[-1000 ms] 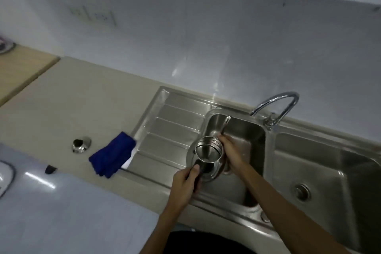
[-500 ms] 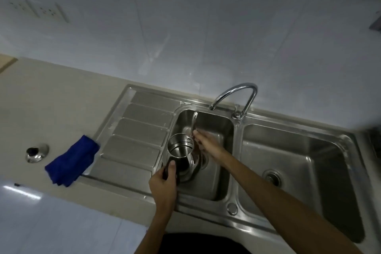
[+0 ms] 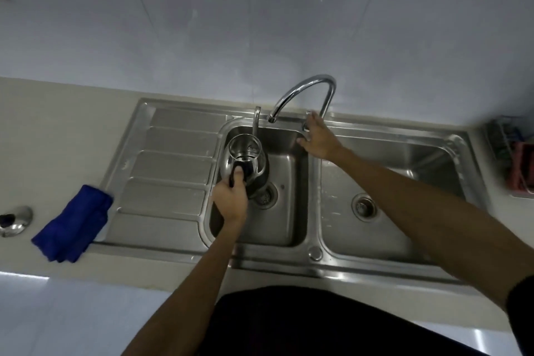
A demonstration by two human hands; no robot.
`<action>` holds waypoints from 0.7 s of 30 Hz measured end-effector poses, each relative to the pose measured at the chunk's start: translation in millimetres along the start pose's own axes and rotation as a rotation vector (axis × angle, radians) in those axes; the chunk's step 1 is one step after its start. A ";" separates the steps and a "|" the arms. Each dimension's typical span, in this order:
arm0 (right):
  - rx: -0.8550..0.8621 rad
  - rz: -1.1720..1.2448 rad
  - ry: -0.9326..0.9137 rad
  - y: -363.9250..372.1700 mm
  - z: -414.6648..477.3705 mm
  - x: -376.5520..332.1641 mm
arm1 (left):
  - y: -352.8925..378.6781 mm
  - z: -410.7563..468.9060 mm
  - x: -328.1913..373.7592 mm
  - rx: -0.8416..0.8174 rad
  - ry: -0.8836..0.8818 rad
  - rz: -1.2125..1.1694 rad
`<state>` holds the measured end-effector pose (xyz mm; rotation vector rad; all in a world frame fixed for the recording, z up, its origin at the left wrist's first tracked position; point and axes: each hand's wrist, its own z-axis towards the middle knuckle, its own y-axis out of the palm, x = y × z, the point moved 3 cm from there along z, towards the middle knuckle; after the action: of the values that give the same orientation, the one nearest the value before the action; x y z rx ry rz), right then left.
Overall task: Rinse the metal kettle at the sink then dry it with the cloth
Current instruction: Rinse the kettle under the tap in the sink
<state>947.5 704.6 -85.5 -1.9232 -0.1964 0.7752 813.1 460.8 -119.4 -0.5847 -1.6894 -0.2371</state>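
Note:
The lidless metal kettle [image 3: 244, 160] is held over the left basin of the steel sink [image 3: 313, 251], mouth up, its thin spout rising toward the back. My left hand [image 3: 231, 201] is closed around its dark handle. My right hand [image 3: 316, 139] rests on the tap lever at the base of the curved chrome faucet [image 3: 303, 89], fingers around it. No water stream is visible from the faucet outlet. The folded blue cloth [image 3: 73, 224] lies on the counter at the left edge of the drainboard.
The kettle's metal lid [image 3: 16, 220] sits on the beige counter left of the cloth. The ridged drainboard [image 3: 170, 165] lies left of the basin. The right basin has a drain [image 3: 363, 206]. A wire rack with a red item [image 3: 520, 166] stands at far right.
My right hand has left the kettle's rim and moved right to the tap lever. My left hand keeps the kettle by its handle in the left basin. The view has shifted rightward.

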 end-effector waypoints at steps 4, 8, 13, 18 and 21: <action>-0.046 -0.074 -0.035 -1.7 5.0 -2.4 | 17.3 15.3 -3.3 -0.051 -0.020 -0.015; -0.061 -0.102 -0.025 1.3 10.8 1.5 | 32.5 20.5 1.1 -0.084 0.004 -0.050; -0.068 -0.108 -0.022 4.7 15.3 2.1 | 46.2 23.7 1.4 -0.098 0.004 -0.077; -0.094 -0.129 -0.005 3.0 25.4 5.1 | 54.5 24.5 1.0 -0.094 0.011 -0.094; -0.109 -0.121 0.002 1.1 31.3 3.4 | 56.4 21.8 4.4 -0.096 0.033 -0.111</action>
<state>931.4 729.1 -96.8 -1.9944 -0.3567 0.6948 822.2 519.9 -128.9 -0.5559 -1.6871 -0.4077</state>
